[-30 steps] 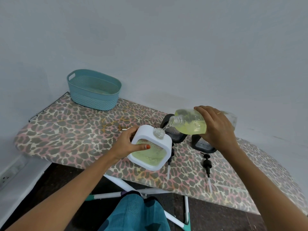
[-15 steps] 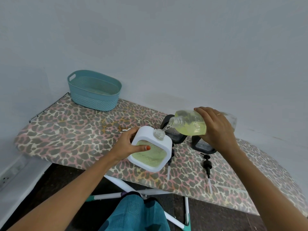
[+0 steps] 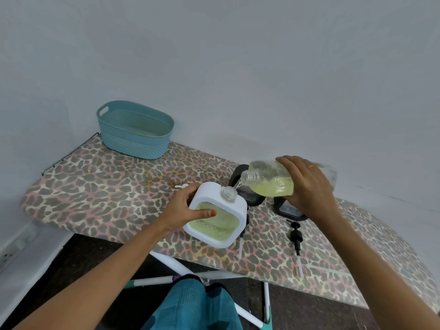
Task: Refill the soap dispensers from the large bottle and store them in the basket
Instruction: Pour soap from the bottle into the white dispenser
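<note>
White dispenser point(image 3: 209, 194) in left hand point(image 3: 181, 208)

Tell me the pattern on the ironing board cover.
The ironing board cover is leopard print, grey and pink on cream; head view.

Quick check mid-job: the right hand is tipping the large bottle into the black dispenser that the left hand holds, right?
Not quite. The dispenser that the left hand holds is white, not black. The head view shows the right hand tipping the large bottle into the white dispenser; the black dispensers stand behind it on the ironing board.
</note>
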